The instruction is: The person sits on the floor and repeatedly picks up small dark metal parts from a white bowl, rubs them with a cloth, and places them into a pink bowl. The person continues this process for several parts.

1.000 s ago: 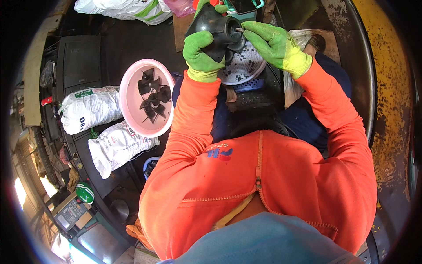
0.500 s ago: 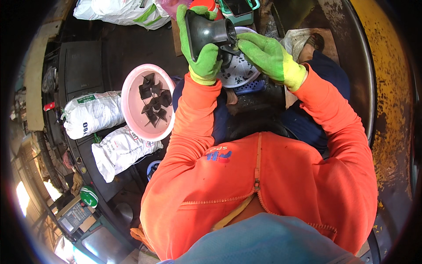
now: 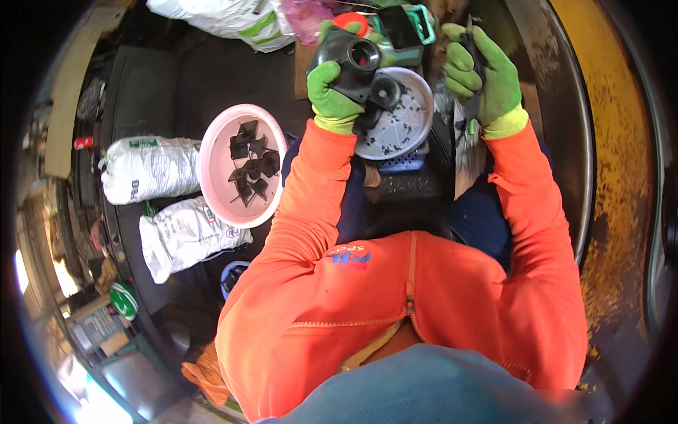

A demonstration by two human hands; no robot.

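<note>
In my green-gloved left hand (image 3: 335,97) is a black moulded part (image 3: 337,58) with a wide body and a round, hollow neck. The fingers wrap its body, and the neck's opening is turned up toward me. My right hand (image 3: 498,83), gloved the same way, is raised to the right, apart from the part. Its fingers close round a slim dark tool (image 3: 475,59) with a pointed tip; its exact kind is unclear. Below the left hand's part sits a white basin (image 3: 426,116) with small black scraps. Another black round piece (image 3: 385,90) shows over its rim.
A pink basin (image 3: 210,145) on the left holds several black moulded pieces (image 3: 251,167). White sacks (image 3: 152,169) lie beside it. At the back are a white bag (image 3: 236,20) and a teal box (image 3: 402,35). A rusty yellow panel (image 3: 613,177) bounds the right side.
My right hand has drawn away from the black part, rightward and up, and now shows the slim tool. My left hand has tilted the part so its neck opening faces me.
</note>
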